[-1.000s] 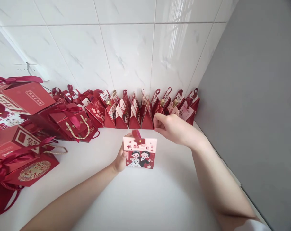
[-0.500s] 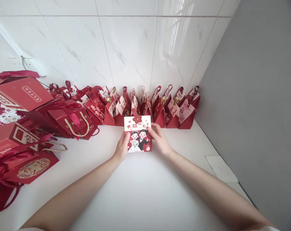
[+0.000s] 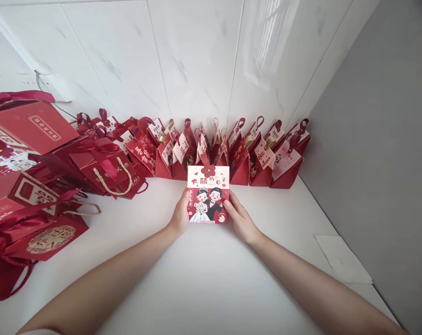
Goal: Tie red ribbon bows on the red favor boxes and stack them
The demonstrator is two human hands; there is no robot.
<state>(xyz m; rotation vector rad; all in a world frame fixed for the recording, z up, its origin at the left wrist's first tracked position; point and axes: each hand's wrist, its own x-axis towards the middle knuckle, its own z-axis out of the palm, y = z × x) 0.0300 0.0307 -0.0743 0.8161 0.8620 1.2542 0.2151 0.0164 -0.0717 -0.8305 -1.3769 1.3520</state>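
A small gift box (image 3: 208,194), pink above and red below with a cartoon couple printed on it, is held upright on the white table (image 3: 204,279). It is clasped at its sides by the left hand (image 3: 180,215) and right hand (image 3: 241,221), fingers closed on it. Box shut; contents not visible. Just behind it, a row of red gift bags (image 3: 239,153) is lined against the tiled wall (image 3: 197,70). Larger red boxes (image 3: 32,135) are stacked at left.

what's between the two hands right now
In the head view, the cartoon-couple gift box stands between the left hand and right hand, both touching its sides.
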